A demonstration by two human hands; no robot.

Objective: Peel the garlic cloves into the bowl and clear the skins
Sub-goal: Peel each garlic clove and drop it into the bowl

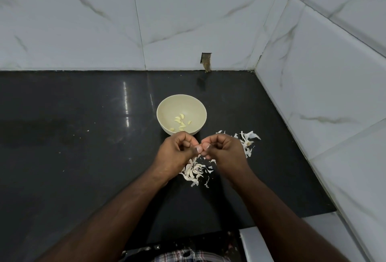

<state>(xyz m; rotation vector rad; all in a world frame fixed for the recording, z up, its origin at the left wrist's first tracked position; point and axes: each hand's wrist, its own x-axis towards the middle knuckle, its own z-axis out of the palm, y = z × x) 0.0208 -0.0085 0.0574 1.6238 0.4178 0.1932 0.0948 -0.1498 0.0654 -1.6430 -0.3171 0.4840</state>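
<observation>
Counter (pixel 73 136), black and glossy, runs from the left edge to a corner of white marble-veined tile walls (pixel 208 21), with a small chipped hole (pixel 206 61) in the tile just above the counter's back edge. One cream bowl (pixel 165 109) stands near the middle, and about eight peeled cloves (pixel 181 123) lie loose in its bottom. Two hands meet just in front of the bowl. The left hand (pixel 177 151) has its fingers curled in, thumb tip pressed toward the other thumb; the right hand (pixel 224 150) is curled the same way, and the two thumbs touch at the tips. Whatever they pinch between them is hidden, so I cannot tell whether a clove is held. Beneath the hands lies one heap of pale skins (pixel 194 172) and unpeeled bits, uncountable, touching one another. A second scatter of skins (pixel 247 138) lies right of the right hand, near the bowl.
</observation>
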